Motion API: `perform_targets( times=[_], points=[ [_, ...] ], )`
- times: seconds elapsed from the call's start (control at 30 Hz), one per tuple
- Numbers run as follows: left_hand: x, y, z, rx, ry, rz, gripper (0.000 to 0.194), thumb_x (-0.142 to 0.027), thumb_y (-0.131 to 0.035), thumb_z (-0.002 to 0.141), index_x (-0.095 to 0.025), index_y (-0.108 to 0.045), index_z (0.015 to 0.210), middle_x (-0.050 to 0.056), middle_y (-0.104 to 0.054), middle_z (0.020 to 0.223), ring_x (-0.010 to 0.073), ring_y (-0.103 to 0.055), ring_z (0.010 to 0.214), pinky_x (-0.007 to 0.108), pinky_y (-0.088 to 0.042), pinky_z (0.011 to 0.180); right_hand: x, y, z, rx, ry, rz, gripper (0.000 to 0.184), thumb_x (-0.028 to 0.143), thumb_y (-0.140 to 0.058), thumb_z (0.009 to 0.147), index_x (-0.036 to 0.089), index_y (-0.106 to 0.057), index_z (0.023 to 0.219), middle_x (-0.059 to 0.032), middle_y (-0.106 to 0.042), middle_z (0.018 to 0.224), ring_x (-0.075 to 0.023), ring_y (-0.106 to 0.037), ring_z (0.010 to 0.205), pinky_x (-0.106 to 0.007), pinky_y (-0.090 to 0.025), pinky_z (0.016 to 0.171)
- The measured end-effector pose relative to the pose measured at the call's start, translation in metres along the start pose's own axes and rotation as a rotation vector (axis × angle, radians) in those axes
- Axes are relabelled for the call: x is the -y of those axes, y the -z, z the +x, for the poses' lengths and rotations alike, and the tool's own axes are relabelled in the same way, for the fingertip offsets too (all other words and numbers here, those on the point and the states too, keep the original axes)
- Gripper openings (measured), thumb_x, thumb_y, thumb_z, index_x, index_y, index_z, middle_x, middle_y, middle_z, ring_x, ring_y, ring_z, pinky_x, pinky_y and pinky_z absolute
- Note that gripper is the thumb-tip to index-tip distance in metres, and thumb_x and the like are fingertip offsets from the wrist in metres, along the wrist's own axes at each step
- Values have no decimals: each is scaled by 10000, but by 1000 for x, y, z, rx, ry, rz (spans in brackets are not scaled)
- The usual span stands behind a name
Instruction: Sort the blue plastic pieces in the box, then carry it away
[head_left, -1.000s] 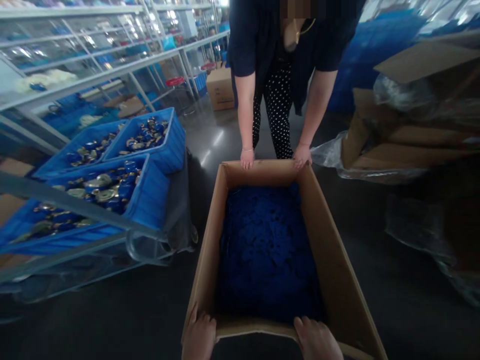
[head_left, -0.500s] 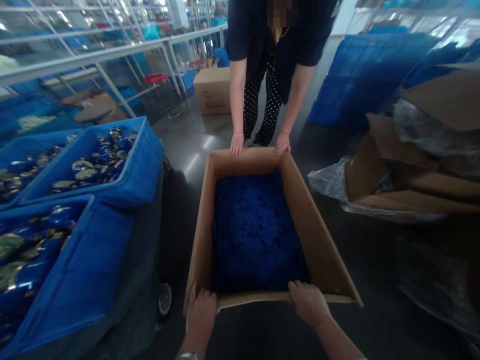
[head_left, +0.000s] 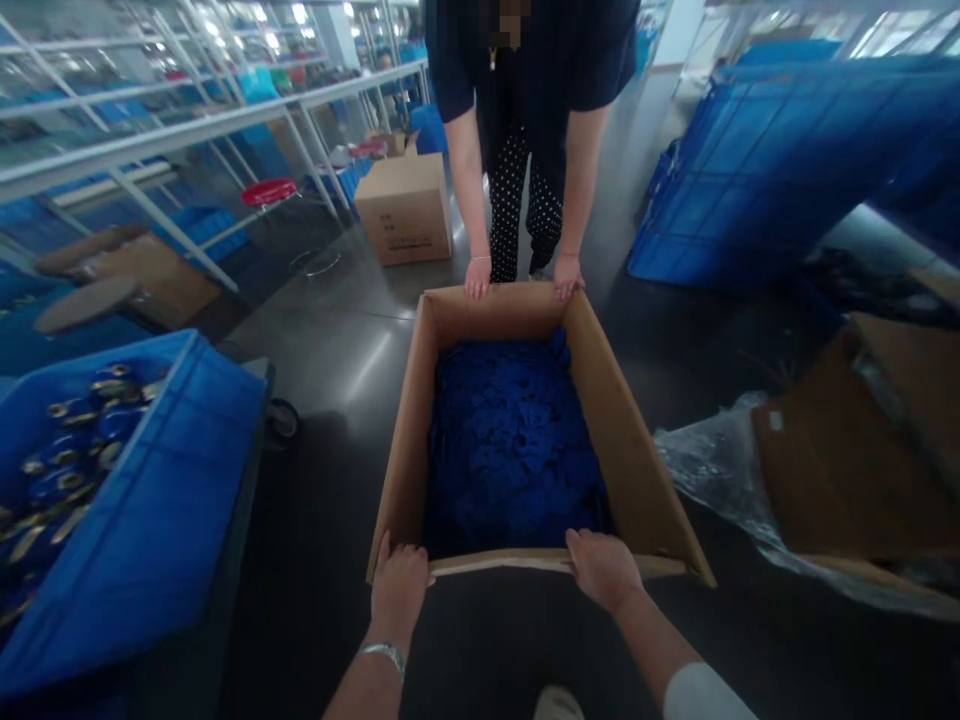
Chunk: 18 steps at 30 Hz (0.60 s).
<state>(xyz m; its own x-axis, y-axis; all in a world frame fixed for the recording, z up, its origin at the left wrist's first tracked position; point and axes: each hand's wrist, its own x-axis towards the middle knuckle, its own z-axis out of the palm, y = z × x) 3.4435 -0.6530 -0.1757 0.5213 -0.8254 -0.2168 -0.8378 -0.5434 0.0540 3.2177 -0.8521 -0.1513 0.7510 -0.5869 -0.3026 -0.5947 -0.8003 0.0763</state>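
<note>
A large open cardboard box [head_left: 645, 470] stands on the dark floor in front of me, filled with dark blue pieces [head_left: 510, 440]. My left hand [head_left: 397, 590] grips the near rim at the left corner, fingers curled over the edge. My right hand [head_left: 604, 568] grips the same near rim further right. Across from me another person [head_left: 525, 100] in a dark top bends over the box, with both hands [head_left: 521, 278] on its far rim.
A blue crate [head_left: 150, 500] of round metal-and-blue parts sits on a wheeled cart at the left. A closed carton [head_left: 405, 205], a red stool [head_left: 268, 192] and metal racks lie behind. Stacked blue crates [head_left: 780, 160] and flattened cardboard in plastic [head_left: 840, 470] stand at the right.
The box and both of us have travelled along the floor; the blue crates on the left have slid back past me. Both my hands keep their grip on the near rim.
</note>
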Motion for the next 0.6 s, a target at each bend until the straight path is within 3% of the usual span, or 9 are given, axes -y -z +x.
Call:
perform_targets(
  times=[0.33, 0.5, 0.6],
  points=[
    [-31, 96, 264, 29, -5, -29, 149, -189, -500, 745, -162, -631, 809, 54, -616, 802, 200, -552, 878, 431, -131, 1060, -134, 101, 250, -14, 31, -56, 157, 149, -429, 760, 164, -553, 854, -86, -582, 801, -267, -572, 733, -349, -395, 602],
    [-78, 134, 380, 70, 77, -190, 161, -206, -473, 772, -181, -622, 827, 43, -622, 816, 191, -555, 866, 439, -194, 1031, -222, 167, 379, -57, 75, -131, 128, 146, -472, 745, 166, -562, 834, -77, -573, 777, -262, -555, 740, -357, -376, 627],
    [-116, 157, 448, 144, 168, -333, 168, -218, -478, 777, -193, -620, 863, 39, -637, 829, 202, -569, 864, 468, -253, 990, -273, 210, 458, -175, 78, -174, 159, 103, -465, 745, 174, -575, 835, -63, -561, 780, -252, -523, 797, -389, -362, 735]
  ],
)
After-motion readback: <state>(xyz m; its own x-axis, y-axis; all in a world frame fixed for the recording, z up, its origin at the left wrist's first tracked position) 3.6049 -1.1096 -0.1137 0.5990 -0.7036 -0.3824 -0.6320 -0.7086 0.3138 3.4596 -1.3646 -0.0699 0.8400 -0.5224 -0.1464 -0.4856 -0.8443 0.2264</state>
